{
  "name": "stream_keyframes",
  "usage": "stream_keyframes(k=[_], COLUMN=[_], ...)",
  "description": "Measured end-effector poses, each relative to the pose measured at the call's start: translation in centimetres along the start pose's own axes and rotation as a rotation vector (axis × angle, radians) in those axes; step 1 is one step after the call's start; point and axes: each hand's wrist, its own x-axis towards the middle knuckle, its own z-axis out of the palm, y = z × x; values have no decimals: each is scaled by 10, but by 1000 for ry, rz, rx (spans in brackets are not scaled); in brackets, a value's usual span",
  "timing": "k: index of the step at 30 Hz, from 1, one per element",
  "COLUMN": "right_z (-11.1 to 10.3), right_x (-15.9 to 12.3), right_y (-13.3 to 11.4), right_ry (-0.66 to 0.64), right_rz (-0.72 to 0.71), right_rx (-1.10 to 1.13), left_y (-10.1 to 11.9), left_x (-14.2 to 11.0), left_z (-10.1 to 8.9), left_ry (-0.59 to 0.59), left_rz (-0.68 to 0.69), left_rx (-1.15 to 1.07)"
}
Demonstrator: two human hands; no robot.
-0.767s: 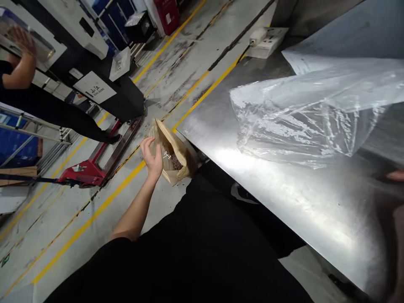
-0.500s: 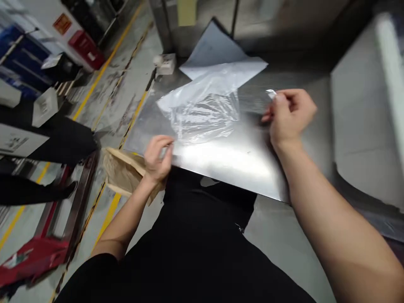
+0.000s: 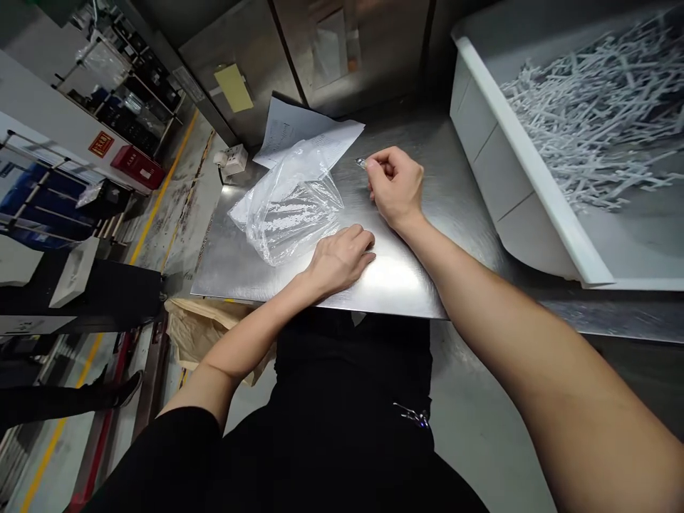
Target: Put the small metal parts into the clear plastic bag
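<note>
A clear plastic bag [image 3: 291, 206] lies crumpled on the steel table [image 3: 406, 274], over white paper sheets [image 3: 299, 132]. My left hand [image 3: 339, 258] rests palm down on the table beside the bag's near edge, fingers curled, holding nothing visible. My right hand [image 3: 394, 185] is to the bag's right, fingers pinched on a small shiny object [image 3: 362, 162] that is too small to identify.
A white bin [image 3: 513, 164] of white paper shreds [image 3: 593, 114] stands at the right. A brown paper bag [image 3: 200, 331] sits on the floor left of the table. A white power strip [image 3: 231, 160] lies at the table's far left corner. Another person's leg and shoe [image 3: 115, 388] are at the left.
My left hand left the brown paper bag on the floor and came up onto the table beside the plastic bag. My right hand stays pinched on the small object. The view swung right.
</note>
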Motion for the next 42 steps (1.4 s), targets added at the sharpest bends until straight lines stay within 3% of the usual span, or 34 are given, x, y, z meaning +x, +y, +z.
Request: stream_keyframes(k=[6, 11, 14, 18, 21, 24, 29, 33, 38, 42], right_z=[-4, -12, -15, -16, -14, -12, -11, -6, 0, -6], right_x=[1, 3, 5, 4, 5, 7, 11, 23, 27, 24], right_y=[2, 2, 1, -1, 1, 6, 15, 31, 42, 29], right_ry=[1, 1, 19, 5, -25, -49, -30, -18, -33, -74], right_rz=[-18, 56, 94, 167, 204, 269, 390, 446, 491, 477], right_rx=[-55, -32, -17, 32, 59, 111, 205, 225, 238, 248], left_y=[8, 7, -18, -77, -112, -120, -90, -53, 31, 111], left_x=[14, 10, 2, -12, -22, -24, -1, 46, 110, 170], left_z=[5, 6, -5, -38, -64, -85, -117, -151, -197, -206], left_ry=[-66, -70, 69, 302, 394, 486, 686, 800, 841, 806], left_rz=[17, 71, 7, -144, -103, -39, 205, 424, 643, 798], left_rx=[72, 141, 158, 199, 216, 184, 39, -45, -92, 36])
